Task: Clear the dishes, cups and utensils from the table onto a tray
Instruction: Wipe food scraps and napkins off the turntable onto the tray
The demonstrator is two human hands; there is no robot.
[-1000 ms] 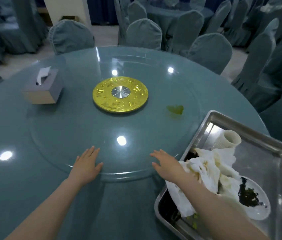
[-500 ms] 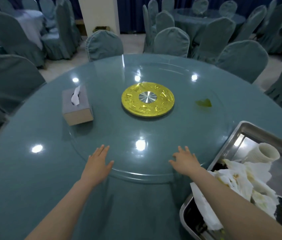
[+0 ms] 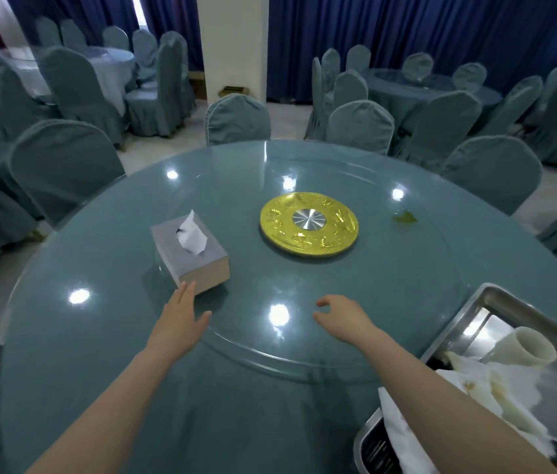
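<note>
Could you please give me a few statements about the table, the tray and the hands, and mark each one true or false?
1. The tissue box stands on the glass turntable, with a tissue sticking out of its top. True.
2. The right hand grips the paper cup. False: it holds nothing, and the paper cup lies on its side in the metal tray.
3. The left hand is open, its fingertips close to the near end of the tissue box. True.
4. The gold disc lies in the tray. False: it sits at the turntable's centre.
5. Crumpled, stained napkins lie in the tray. True.
</note>
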